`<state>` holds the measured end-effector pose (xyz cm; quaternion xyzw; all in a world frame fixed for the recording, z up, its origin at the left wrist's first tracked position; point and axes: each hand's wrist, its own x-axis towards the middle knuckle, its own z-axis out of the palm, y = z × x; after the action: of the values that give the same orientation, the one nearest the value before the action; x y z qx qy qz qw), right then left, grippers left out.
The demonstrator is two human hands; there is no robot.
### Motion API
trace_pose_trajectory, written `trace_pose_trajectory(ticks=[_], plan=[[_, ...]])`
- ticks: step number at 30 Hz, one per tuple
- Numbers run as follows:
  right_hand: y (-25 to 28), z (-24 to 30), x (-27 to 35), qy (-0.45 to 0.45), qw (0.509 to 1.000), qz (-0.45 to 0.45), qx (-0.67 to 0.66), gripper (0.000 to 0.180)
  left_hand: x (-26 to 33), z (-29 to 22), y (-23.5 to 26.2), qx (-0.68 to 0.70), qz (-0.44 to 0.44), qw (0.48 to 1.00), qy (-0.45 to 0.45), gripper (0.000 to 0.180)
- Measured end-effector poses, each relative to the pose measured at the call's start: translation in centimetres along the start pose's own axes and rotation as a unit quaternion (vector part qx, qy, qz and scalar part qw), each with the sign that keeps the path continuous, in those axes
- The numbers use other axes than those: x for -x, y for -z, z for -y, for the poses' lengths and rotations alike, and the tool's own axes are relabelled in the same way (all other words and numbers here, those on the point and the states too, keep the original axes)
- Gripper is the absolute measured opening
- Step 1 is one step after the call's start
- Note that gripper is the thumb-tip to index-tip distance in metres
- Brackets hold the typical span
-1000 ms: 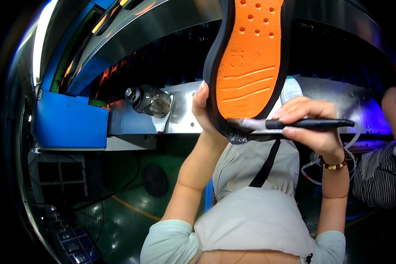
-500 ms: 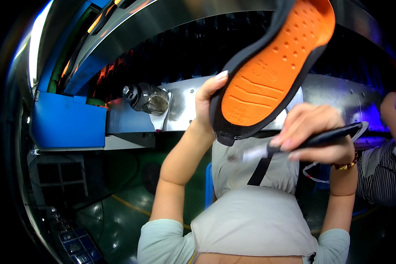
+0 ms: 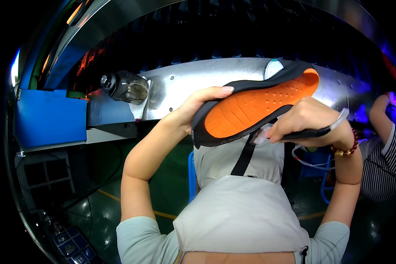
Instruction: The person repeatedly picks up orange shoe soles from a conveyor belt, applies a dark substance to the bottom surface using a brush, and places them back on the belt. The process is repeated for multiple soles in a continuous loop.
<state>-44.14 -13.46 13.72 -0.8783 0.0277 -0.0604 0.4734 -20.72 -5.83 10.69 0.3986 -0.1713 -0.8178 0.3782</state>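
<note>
Tipped further over since half a second ago, the orange-and-black shoe sole [image 3: 255, 105] now lies almost level, its toe swung out to the right. At its heel end, the left hand [image 3: 197, 108] grips the rim, fingers curled over the top edge. Just below the sole's toe half, the right hand [image 3: 306, 121] is closed around a black-handled brush [image 3: 301, 133], whose pale tip touches the sole's lower edge. A clear tube [image 3: 308, 160] trails down beneath that hand. Beyond both hands runs a metal conveyor rail [image 3: 198, 81].
</note>
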Motion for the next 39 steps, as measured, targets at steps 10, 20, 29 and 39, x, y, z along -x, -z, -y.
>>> trace_pose_trajectory(ticks=[10, 20, 29, 39], plan=[[1.0, -0.5, 1.3, -0.008, 0.999, -0.008, -0.04, 0.012, 0.4, 1.4, 2.9, 0.051, 0.002, 0.998, -0.027, 0.042], [0.9, 3.5, 1.7, 0.028, 0.988, -0.152, -0.022, 0.016, 3.0, -0.3, 6.9, 0.142, 0.051, 0.982, -0.112, 0.054], [-2.9, -3.9, -1.3, -0.153, 0.886, -0.391, -0.198, 0.016, -6.2, 5.9, 4.0, 0.165, 0.127, 0.969, -0.132, 0.089], [-6.1, -3.0, -5.0, -0.077, 0.908, -0.407, 0.056, 0.016, -7.2, 6.7, 3.6, 0.2, -0.011, 0.956, -0.212, 0.077]])
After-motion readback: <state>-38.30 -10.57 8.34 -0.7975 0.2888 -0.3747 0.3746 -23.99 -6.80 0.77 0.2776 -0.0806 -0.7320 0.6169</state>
